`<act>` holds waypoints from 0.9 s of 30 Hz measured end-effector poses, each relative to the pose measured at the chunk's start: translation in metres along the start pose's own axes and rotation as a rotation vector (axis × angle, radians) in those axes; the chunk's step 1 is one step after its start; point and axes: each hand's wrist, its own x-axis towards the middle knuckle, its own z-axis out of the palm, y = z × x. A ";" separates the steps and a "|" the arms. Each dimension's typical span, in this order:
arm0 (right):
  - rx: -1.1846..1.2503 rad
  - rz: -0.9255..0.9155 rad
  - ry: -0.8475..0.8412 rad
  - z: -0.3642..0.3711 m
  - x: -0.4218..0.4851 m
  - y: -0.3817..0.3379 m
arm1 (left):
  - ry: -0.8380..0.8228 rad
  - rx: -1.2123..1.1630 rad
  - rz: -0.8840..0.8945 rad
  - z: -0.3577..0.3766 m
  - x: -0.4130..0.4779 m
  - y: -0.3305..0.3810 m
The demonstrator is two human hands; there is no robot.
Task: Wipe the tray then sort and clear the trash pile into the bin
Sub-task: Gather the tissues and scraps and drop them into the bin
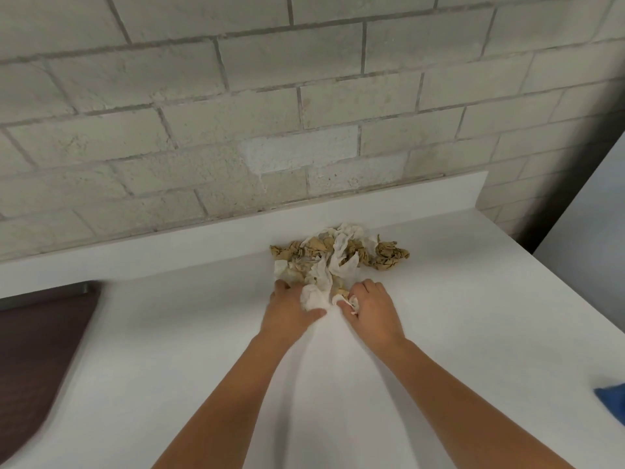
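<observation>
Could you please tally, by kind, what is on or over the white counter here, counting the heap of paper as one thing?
Hands: 2, the left hand and the right hand, both at the heap
pile of crumpled paper, white and brown: 1
dark brown tray, blurred at the left edge: 1
blue item, cut off at the right edge: 1
Total: 5

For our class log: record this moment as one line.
step: sorting trash pile | left hand: grips white paper towel | right hand: pinches white scrap | surface: white counter
</observation>
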 end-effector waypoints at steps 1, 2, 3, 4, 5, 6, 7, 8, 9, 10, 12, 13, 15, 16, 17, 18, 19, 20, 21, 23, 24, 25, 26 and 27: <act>0.057 0.015 -0.006 -0.003 -0.002 0.000 | 0.010 -0.049 0.017 0.003 0.003 -0.005; 0.120 0.041 -0.016 -0.006 -0.004 -0.001 | 0.026 -0.113 0.032 0.003 0.005 -0.010; 0.182 0.077 -0.020 -0.008 -0.006 -0.002 | 0.060 -0.174 0.056 0.003 0.006 -0.015; 0.241 0.124 -0.018 -0.010 -0.007 -0.003 | 0.088 -0.216 0.065 0.002 0.004 -0.019; 0.303 0.182 -0.018 -0.012 -0.008 -0.004 | 0.126 -0.269 0.077 0.000 0.003 -0.023; 0.367 0.238 -0.016 -0.013 -0.009 -0.004 | 0.155 -0.333 0.076 -0.004 -0.001 -0.025; 0.429 0.282 -0.010 -0.014 -0.010 -0.003 | 0.187 -0.399 0.065 -0.007 -0.005 -0.027; 0.484 0.314 -0.004 -0.014 -0.011 -0.002 | 0.221 -0.460 0.032 -0.013 -0.011 -0.028; 0.524 0.330 0.005 -0.015 -0.012 -0.002 | 0.253 -0.530 -0.019 -0.016 -0.015 -0.033; 0.547 0.331 0.014 -0.016 -0.013 -0.001 | 0.280 -0.598 -0.065 -0.020 -0.020 -0.035; 0.574 0.313 0.024 -0.016 -0.016 -0.004 | 0.337 -0.657 -0.143 -0.026 -0.029 -0.043; 0.590 0.295 0.030 -0.016 -0.017 -0.006 | 0.377 -0.660 -0.160 -0.028 -0.033 -0.046; 0.598 0.222 0.042 -0.017 -0.018 -0.013 | 0.460 -0.619 -0.173 -0.032 -0.038 -0.052; 0.593 0.171 0.040 -0.018 -0.018 -0.017 | 0.499 -0.575 -0.174 -0.033 -0.041 -0.054; 0.587 0.121 0.027 -0.018 -0.017 -0.023 | 0.531 -0.528 -0.173 -0.034 -0.043 -0.057; 0.580 0.077 0.007 -0.018 -0.014 -0.030 | 0.552 -0.483 -0.173 -0.035 -0.044 -0.059; 0.569 0.036 -0.013 -0.017 -0.010 -0.037 | 0.554 -0.445 -0.177 -0.033 -0.045 -0.061; 0.554 -0.005 -0.028 -0.017 -0.004 -0.046 | 0.535 -0.413 -0.187 -0.031 -0.046 -0.063; 0.534 -0.053 -0.031 -0.017 0.002 -0.055 | 0.498 -0.364 -0.201 -0.027 -0.048 -0.065; 0.466 -0.165 -0.017 -0.014 0.018 -0.071 | 0.433 -0.229 -0.229 -0.019 -0.051 -0.068; 0.422 -0.212 -0.020 -0.012 0.027 -0.079 | 0.429 -0.136 -0.202 -0.014 -0.052 -0.069; 0.376 -0.249 -0.032 -0.009 0.035 -0.085 | 0.392 -0.029 -0.150 -0.009 -0.053 -0.071; 0.328 -0.277 -0.052 -0.004 0.043 -0.089 | 0.357 0.065 -0.107 -0.005 -0.052 -0.073; 0.275 -0.299 -0.083 0.001 0.050 -0.092 | 0.347 0.117 -0.098 -0.001 -0.050 -0.075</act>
